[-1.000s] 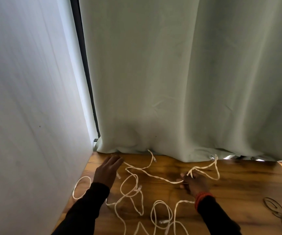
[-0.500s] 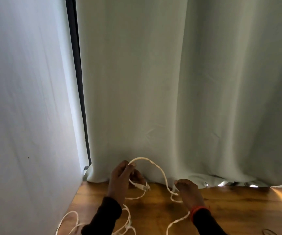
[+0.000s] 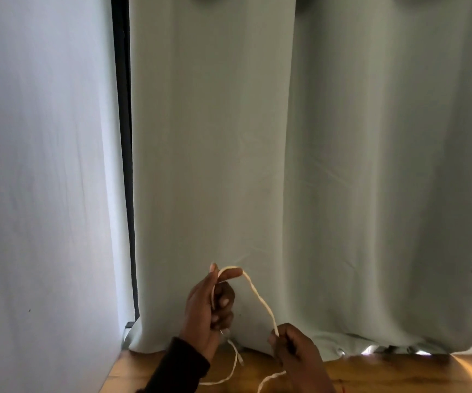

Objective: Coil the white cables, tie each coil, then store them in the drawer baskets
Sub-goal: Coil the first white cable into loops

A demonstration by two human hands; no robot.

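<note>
A thin white cable [image 3: 260, 297] arcs between both of my hands in front of the pale green curtain. My left hand [image 3: 207, 309] is raised and closed around one stretch of it, with the cable looped over the forefinger and its plug end dangling below the fist. My right hand [image 3: 293, 348] sits lower and to the right, pinching the same cable. More of the cable trails down onto the wooden table [image 3: 399, 374] and runs out of the bottom of the frame. No drawer or basket is in sight.
The pale green curtain [image 3: 314, 165] hangs to the table's far edge. A white wall [image 3: 44, 194] closes the left side, with a dark window frame strip [image 3: 125, 165] beside it. Light shows under the curtain hem at the right.
Both hands lifted the cable off the table, the left hand rising higher. The view tilted upward, so the loose tangle on the table dropped out of frame.
</note>
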